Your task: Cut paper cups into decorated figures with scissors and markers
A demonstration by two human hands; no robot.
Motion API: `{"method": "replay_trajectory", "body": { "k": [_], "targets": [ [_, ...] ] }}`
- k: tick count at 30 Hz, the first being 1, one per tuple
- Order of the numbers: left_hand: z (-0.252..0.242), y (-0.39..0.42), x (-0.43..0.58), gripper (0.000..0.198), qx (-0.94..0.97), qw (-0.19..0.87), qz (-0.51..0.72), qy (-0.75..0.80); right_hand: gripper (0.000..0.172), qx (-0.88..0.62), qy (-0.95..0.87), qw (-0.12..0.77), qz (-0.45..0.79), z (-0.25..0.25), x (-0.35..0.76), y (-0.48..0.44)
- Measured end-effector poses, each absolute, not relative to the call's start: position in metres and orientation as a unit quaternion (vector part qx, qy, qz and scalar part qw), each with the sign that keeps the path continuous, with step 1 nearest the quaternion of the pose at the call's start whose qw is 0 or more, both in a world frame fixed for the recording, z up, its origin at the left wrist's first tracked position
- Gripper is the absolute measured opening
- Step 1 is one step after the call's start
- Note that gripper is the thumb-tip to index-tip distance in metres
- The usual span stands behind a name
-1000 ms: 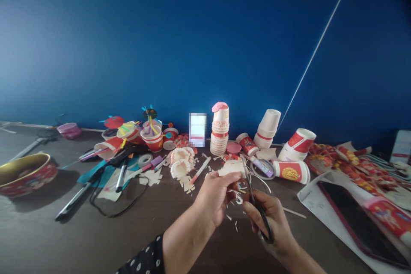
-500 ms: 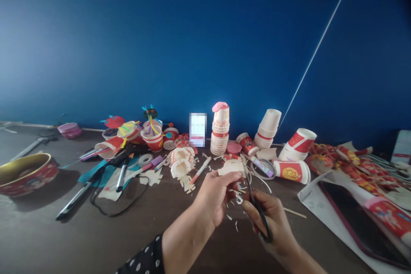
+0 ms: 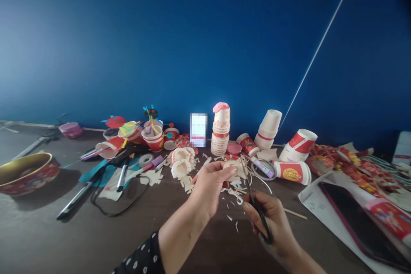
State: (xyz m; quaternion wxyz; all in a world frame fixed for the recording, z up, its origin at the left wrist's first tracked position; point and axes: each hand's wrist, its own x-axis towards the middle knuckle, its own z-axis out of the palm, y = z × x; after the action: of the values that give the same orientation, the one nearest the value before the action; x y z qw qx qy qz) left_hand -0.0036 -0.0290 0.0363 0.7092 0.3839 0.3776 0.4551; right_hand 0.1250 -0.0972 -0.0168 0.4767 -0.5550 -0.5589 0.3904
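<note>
Between its thumb and fingers, my left hand (image 3: pixel 208 186) pinches a small cream piece of paper (image 3: pixel 238 168). My right hand (image 3: pixel 269 216) is wrapped round black-handled scissors (image 3: pixel 252 197), whose blades point up and away, right beside the paper's right edge. Whether the blades touch the paper I cannot tell. Thin white paper scraps (image 3: pixel 236 199) lie on the dark table under both hands. Just left of my left hand sits a cluster of cream cut-paper shapes (image 3: pixel 181 162). A glue stick with a purple cap (image 3: pixel 269 173) lies beyond my right hand.
Stacked paper cups (image 3: pixel 220 132) stand at the back, with more cups (image 3: pixel 293 172) to the right. A dark phone (image 3: pixel 359 222) rests on white paper at the right. A hot glue gun (image 3: pixel 96 180) and a red-and-gold bowl (image 3: pixel 28 175) are at left. Behind rises a blue panel (image 3: pixel 160 43).
My left hand has shifted slightly up and left, and the paper is turned to another angle, closer to the blades' left side. My right hand with the scissors has stayed almost in place.
</note>
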Motion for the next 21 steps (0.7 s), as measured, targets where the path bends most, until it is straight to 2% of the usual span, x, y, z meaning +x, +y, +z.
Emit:
{"method": "replay_trajectory", "body": {
  "k": [21],
  "targets": [
    [0.0381,-0.0348,-0.0014,0.014,0.354,0.747,0.414,0.38,0.035,-0.533,-0.557,0.495,0.401,-0.0127,0.1272,-0.0978]
  ]
}}
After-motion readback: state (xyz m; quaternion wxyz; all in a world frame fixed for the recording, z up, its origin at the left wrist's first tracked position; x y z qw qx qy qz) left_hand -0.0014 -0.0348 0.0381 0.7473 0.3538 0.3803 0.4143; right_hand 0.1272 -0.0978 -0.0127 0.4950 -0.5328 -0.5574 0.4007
